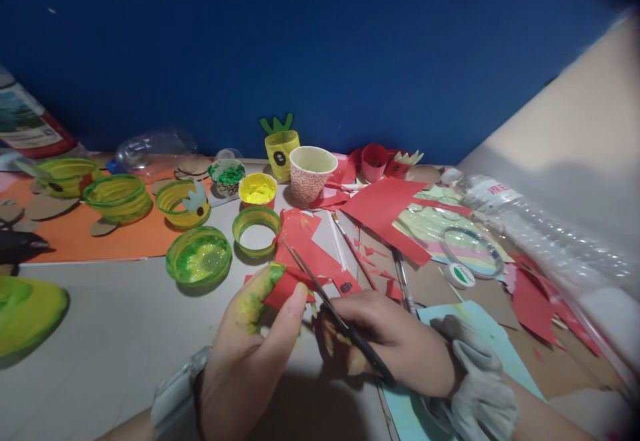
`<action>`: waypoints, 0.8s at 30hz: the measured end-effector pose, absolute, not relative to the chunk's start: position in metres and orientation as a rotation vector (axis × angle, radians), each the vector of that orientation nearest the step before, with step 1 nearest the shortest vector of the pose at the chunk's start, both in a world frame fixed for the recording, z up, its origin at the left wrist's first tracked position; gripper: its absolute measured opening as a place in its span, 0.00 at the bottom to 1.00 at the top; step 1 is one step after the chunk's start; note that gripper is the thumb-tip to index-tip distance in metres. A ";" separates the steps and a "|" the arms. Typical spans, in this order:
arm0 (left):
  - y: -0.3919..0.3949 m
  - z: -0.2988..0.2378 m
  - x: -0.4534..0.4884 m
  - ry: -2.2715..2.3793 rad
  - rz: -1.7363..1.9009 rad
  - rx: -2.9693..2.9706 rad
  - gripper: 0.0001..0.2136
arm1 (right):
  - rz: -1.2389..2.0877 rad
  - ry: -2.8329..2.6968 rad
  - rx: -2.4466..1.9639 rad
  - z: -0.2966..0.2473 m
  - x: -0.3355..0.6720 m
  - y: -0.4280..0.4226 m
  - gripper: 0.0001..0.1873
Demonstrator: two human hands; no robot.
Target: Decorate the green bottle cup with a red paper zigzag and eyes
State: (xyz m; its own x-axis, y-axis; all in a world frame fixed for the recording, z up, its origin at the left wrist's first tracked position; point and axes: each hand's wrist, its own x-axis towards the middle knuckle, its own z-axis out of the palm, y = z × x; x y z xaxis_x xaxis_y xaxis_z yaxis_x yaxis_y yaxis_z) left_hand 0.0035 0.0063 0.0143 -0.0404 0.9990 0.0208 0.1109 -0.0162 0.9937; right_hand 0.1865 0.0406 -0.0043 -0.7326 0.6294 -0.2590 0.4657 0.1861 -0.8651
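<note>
A: Well, why pinch the red paper scrap so near its edge?

B: Likely to give the scissors a taut edge. The paint-smeared left hand grips it just above the table. The right hand is clenched round the handles, knuckles up, blades pointing away.

Scissors handles mostly covered by right hand; only blades and dark grip edge seen. Lower part of red paper piece hidden behind left hand. Both forearms cut off by bottom edge. Green-yellow painted shape cropped by left edge; kind not told. Plastic bottle blurred, cut by right edge; label print too small to be read. Dark object cropped at left edge, not identified.
</note>
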 end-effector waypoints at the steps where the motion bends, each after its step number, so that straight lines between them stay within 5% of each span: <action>1: 0.006 0.014 0.004 1.312 1.210 1.277 0.08 | 1.574 -2.301 -1.061 -0.004 0.186 0.041 0.35; 24: 0.005 0.004 0.007 1.274 1.301 1.232 0.08 | 1.534 -2.331 -1.047 -0.002 0.184 0.041 0.36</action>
State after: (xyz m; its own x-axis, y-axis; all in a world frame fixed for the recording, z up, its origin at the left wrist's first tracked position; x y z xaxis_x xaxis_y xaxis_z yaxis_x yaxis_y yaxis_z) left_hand 0.0069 0.0050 0.0036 -0.0887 0.9944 0.0570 0.0362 -0.0540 0.9979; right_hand 0.1841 0.0409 -0.0015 -0.7416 0.6288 -0.2338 0.4636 0.2284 -0.8561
